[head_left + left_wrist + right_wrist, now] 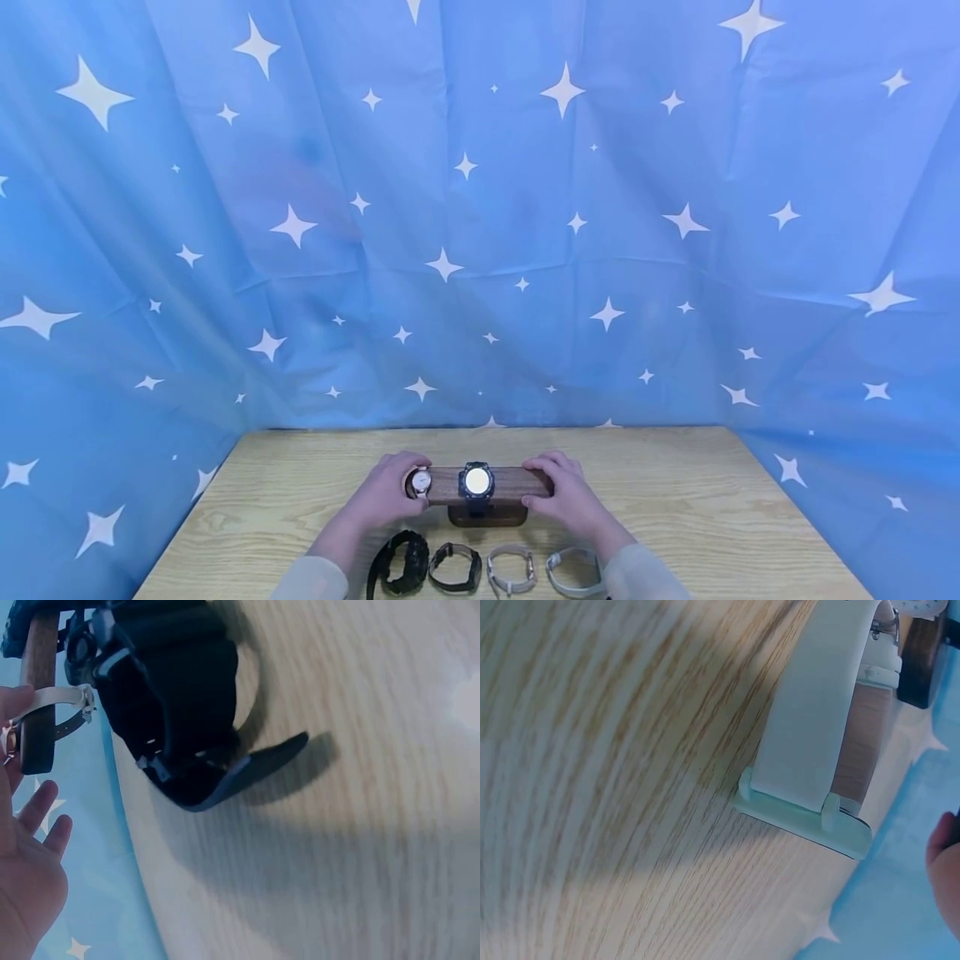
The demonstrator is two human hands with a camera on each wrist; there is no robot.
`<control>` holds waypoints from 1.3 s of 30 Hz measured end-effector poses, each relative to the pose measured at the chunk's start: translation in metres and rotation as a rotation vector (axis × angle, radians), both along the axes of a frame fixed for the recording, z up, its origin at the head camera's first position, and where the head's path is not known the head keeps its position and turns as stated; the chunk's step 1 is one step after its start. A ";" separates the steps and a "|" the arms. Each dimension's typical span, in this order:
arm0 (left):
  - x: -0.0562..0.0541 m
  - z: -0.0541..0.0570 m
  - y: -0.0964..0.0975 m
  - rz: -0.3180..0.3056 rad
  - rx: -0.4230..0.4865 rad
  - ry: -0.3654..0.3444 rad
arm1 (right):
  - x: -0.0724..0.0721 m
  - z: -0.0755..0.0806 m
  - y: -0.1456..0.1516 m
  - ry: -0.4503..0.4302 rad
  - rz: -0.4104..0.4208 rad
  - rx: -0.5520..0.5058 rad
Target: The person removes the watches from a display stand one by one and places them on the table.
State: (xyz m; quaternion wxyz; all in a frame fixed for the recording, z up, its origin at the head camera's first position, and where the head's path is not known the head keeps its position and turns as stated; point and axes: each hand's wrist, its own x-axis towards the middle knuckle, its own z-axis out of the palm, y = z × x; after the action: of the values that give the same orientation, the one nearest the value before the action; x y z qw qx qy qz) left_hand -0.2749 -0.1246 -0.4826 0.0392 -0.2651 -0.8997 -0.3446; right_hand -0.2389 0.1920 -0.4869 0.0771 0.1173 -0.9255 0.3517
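In the head view, my left hand (390, 485) is at the left end of a wooden watch stand (517, 483), pinching a small wristwatch (422, 481) looped round the bar. Its thumb meets the white strap (56, 697) in the left wrist view, other fingers spread away. Gripping the bar's right end is my right hand (567, 493), thumb in front and fingers behind. Between the hands, a black watch with a bright round face (477, 482) sits on the bar above the stand's base (495, 519). Only an edge of the right hand shows in the right wrist view.
Several watches lie in a row on the wooden table (645, 467) before the stand: a chunky black one (416, 565), a slimmer black one (453, 586), a pale one (530, 571) and a pale mint one (573, 592). Blue star-patterned cloth (510, 333) hangs behind and at both sides.
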 end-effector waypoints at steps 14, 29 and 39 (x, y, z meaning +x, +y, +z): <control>0.001 -0.014 -0.003 -0.057 0.259 -0.288 | 0.001 0.000 0.000 0.009 0.019 -0.007; 0.003 -0.016 0.006 -0.059 0.388 -0.314 | 0.000 0.000 0.001 -0.003 0.008 -0.010; 0.003 -0.020 0.008 -0.042 0.422 -0.356 | -0.001 0.000 0.001 0.012 0.020 0.000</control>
State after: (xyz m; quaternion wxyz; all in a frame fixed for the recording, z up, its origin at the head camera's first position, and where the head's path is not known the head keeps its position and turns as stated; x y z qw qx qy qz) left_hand -0.2714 -0.1167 -0.5029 -0.0723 -0.2049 -0.7951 -0.5662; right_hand -0.2396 0.1929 -0.4872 0.0792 0.1285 -0.9238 0.3518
